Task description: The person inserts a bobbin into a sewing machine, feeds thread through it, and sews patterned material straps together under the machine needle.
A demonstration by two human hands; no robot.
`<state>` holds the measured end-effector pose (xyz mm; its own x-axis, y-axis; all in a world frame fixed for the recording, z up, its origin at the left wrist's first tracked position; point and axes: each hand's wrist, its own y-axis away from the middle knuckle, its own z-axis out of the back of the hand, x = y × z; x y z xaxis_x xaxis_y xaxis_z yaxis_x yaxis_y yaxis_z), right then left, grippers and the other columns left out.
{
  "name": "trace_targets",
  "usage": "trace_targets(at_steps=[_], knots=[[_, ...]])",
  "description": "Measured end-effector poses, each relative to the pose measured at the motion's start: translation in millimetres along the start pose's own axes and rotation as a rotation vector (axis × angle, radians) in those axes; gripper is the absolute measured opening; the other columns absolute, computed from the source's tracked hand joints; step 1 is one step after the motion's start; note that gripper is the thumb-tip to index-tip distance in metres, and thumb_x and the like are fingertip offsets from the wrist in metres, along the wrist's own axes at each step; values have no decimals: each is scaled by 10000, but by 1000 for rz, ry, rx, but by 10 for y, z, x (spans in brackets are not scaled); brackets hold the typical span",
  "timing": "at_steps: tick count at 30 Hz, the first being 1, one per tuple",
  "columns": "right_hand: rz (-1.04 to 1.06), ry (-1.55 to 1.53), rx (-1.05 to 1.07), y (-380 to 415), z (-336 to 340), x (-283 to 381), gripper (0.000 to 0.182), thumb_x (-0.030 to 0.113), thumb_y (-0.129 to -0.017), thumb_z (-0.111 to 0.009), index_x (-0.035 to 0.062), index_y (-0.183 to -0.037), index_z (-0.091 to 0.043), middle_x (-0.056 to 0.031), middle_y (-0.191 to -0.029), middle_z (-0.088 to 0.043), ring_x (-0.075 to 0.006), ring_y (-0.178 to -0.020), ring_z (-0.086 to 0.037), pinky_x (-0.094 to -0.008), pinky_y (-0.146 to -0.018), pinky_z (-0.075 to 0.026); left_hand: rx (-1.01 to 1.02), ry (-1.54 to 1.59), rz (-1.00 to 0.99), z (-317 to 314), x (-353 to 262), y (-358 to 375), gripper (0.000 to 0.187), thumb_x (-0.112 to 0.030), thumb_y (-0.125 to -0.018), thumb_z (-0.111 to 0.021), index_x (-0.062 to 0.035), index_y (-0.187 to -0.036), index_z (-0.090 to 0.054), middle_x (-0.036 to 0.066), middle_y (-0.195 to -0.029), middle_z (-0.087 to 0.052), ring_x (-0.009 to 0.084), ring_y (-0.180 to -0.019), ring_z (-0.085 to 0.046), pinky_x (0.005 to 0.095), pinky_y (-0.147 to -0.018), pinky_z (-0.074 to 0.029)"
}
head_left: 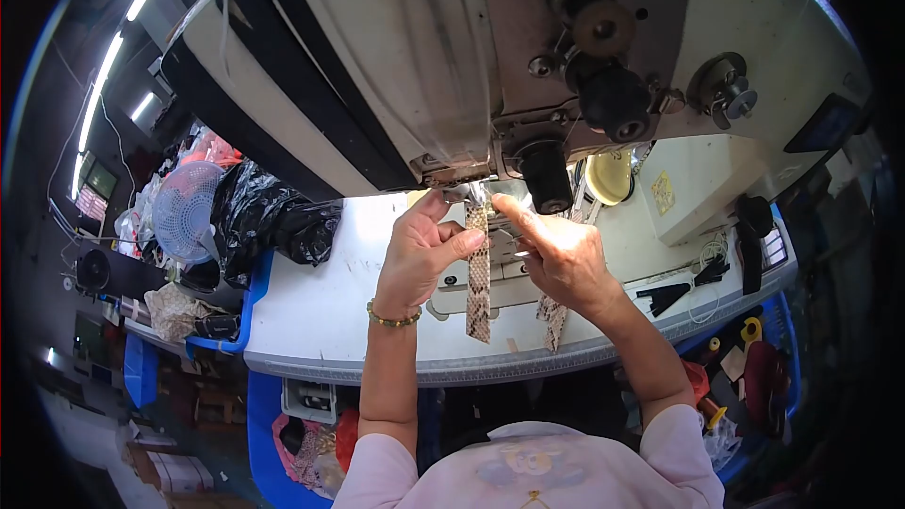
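A narrow snakeskin-patterned strip hangs down over the white table from the needle area of a sewing machine. My left hand grips its left edge, thumb across the front, fingertips close under the machine head. My right hand is on the other side, index finger stretched to the strip's upper end by the presser foot. Its other fingers are curled, and what they may hold is hidden. A second snakeskin strip lies below my right hand, partly covered by it.
A yellow round dish stands behind my right hand. Black clips or scraps and a white cord lie at the right. Black plastic bags and a basket are at the left. Blue bins stand below the table edge.
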<state>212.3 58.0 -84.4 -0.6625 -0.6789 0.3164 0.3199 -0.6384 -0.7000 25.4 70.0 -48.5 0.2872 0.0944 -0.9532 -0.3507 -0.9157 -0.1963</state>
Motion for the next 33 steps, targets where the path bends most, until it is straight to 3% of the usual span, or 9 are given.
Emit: trace_targets(at_steps=[16, 21, 23, 24, 25, 28, 31, 32, 33], knots=[[45, 182, 3, -56, 96, -23, 583, -4, -655, -589, 188, -1197, -497, -25, -674, -560, -178, -536, -541, -288, -472, -442, -44, 2, 17, 7, 23, -49, 451, 79, -739, -594, 14, -1158, -443, 109, -1100, -528, 155, -798, -610, 270, -714, -528], [23, 298, -243, 1, 53, -384, 421, -35, -669, -550, 117, -1060, -590, -90, -780, -588, -227, -637, -579, -346, -562, -462, -62, 27, 54, 78, 114, 28, 408, 78, -752, -573, 24, -1136, -448, 117, -1098, -524, 174, -751, -617, 269, -676, -533], [-187, 190, -259, 32, 136, -388, 322, -19, -697, -564, 62, -1007, -596, -115, -853, -587, -254, -725, -574, -352, -630, -467, -398, -439, -258, 6, 237, 130, 378, 44, -770, -569, 28, -1129, -451, 124, -1116, -509, 160, -791, -599, 230, -627, -516], [-370, 37, -272, 26, 183, -358, 261, -3, -715, -576, 21, -975, -590, -135, -905, -580, -278, -805, -566, -354, -686, -469, -381, -880, -527, 31, 309, 150, 375, 23, -763, -597, 27, -1112, -460, 146, -1127, -497, 179, -848, -578, 232, -633, -506], [-370, 38, -270, 51, 177, -337, 261, -3, -715, -576, 21, -975, -590, -135, -905, -580, -278, -805, -566, -354, -686, -469, -382, -878, -526, 49, 353, 166, 375, 23, -763, -597, 27, -1112, -460, 146, -1127, -497, 179, -848, -578, 232, -633, -506], [-199, 27, -440, 128, 131, -208, 219, 6, -767, -585, -34, -983, -588, -137, -873, -587, -216, -728, -578, -301, -651, -463, -367, -1274, -1023, -51, 385, 157, 381, 31, -710, -646, -15, -1063, -509, 155, -1055, -550, 258, -866, -586, 281, -685, -498], [-217, -114, -425, 158, 113, -52, 177, -4, -771, -583, -27, -947, -588, -127, -881, -592, -192, -718, -570, -285, -642, -460, -359, -1013, -1027, -97, 364, 85, 296, -8, -744, -647, -8, -1018, -537, 121, -899, -611, 225, -792, -606, 263, -683, -494], [-210, -153, -427, 162, 107, -22, 138, -3, -776, -588, -18, -913, -586, -112, -874, -602, -169, -688, -568, -258, -611, -453, -494, -818, -708, -180, 331, 159, 166, -12, -811, -584, 9, -972, -551, 89, -788, -628, 168, -715, -608, 249, -671, -496], [-207, -152, -428, 166, 104, 2, 138, -3, -776, -588, -18, -913, -586, -112, -874, -602, -169, -688, -568, -258, -611, -453, -495, -818, -711, -169, 359, 139, 166, -12, -811, -584, 9, -972, -551, 89, -788, -628, 168, -715, -608, 249, -671, -496]])
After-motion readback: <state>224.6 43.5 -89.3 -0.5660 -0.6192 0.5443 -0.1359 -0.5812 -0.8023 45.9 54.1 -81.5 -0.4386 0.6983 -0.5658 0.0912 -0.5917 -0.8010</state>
